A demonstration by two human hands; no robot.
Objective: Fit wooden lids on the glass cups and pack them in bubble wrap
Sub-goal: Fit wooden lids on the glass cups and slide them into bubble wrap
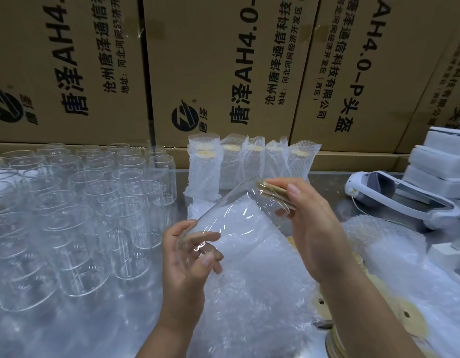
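Item: glass cup [239, 218], one, held tilted in the air above the bubble wrap [252, 293] on the table [327, 182], mouth up and to the right.
Left hand [190, 257]: grip curled round the base.
Right hand [309, 220]: grip pinching a wooden lid [274, 193] at the mouth, the lid seen edge-on and seemingly not yet seated (glare makes this hard to judge).
Handling note: level the lid with the rim, press evenly and brace the base. A skewed push may jam it.
Stock nearby: bare cups [94, 202] to the left, wrapped cups [249, 161] behind.
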